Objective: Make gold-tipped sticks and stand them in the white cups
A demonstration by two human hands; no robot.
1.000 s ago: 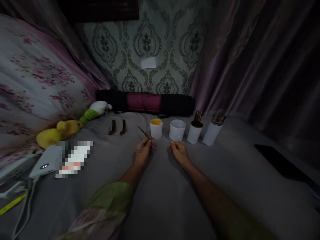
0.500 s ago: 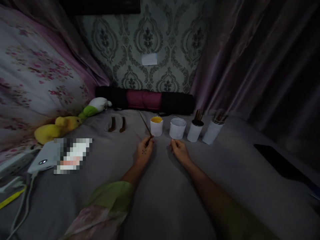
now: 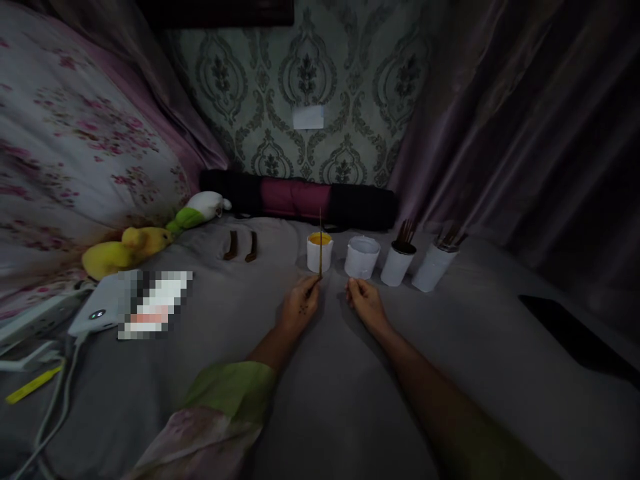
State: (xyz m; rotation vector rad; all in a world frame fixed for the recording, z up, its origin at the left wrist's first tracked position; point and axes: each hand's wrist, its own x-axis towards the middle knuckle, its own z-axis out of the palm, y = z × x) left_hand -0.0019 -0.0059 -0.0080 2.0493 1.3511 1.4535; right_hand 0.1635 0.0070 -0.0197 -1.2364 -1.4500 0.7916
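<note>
My left hand (image 3: 301,303) pinches a thin brown stick (image 3: 321,250) by its lower end. The stick points up and passes in front of a white cup with yellow inside (image 3: 313,259). My right hand (image 3: 367,301) is curled closed with nothing showing in it, just in front of an open white cup (image 3: 362,260). To the right stand a white cylinder with a dark top (image 3: 396,268) and a taller, leaning white cylinder (image 3: 431,270). Thin brown sticks rise from both.
Two small brown curved pieces (image 3: 251,247) lie left of the cups. A black and maroon roll (image 3: 295,197) lies along the wall. At left are plush toys (image 3: 107,259), a white power bank (image 3: 103,308) and a yellow pen-like thing (image 3: 33,385). A dark flat object (image 3: 570,330) lies at right.
The stick in my left hand has swung from leaning left to nearly upright, now crossing in front of the yellow-filled cup. The view has shifted slightly; my right hand stays by the open cup.
</note>
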